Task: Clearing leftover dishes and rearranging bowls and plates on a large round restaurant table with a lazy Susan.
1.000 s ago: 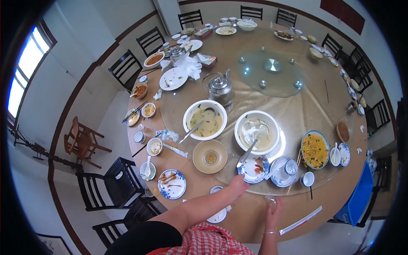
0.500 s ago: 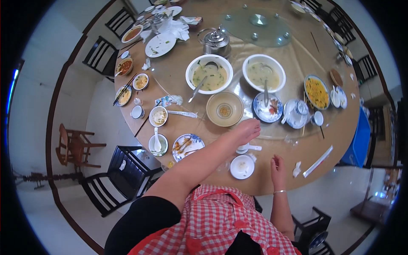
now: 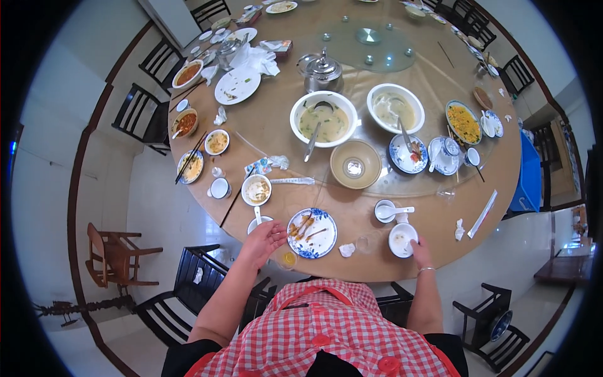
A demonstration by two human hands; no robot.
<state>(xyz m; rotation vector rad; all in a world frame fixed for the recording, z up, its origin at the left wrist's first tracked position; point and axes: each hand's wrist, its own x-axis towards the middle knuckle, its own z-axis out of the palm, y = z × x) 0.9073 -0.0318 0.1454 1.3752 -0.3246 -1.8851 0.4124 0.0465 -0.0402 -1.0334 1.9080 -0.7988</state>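
My right hand (image 3: 422, 252) grips the right rim of a small white bowl (image 3: 399, 241) with bits of food in it, near the table's front edge. Just beyond it is another small bowl (image 3: 384, 210) with a white spoon (image 3: 399, 213) in it. On the left my open left hand (image 3: 266, 241) has its fingers stretched out and holds nothing. It partly covers a small bowl (image 3: 259, 221) whose white spoon handle points away from me. Right beside its fingertips lies a blue-rimmed plate (image 3: 323, 239) with leftover bones.
Two large white soup bowls (image 3: 344, 131) with ladles stand mid-table, behind an empty tan bowl (image 3: 356, 182). A metal teapot (image 3: 323, 74) is farther back. A cup of yellow liquid (image 3: 288, 259) sits near the front edge. A blue bin (image 3: 527, 179) stands at the right.
My left hand has drawn back from the tan bowl to the left bowl and plate. My right hand has taken hold of the small white bowl. The view has shifted.
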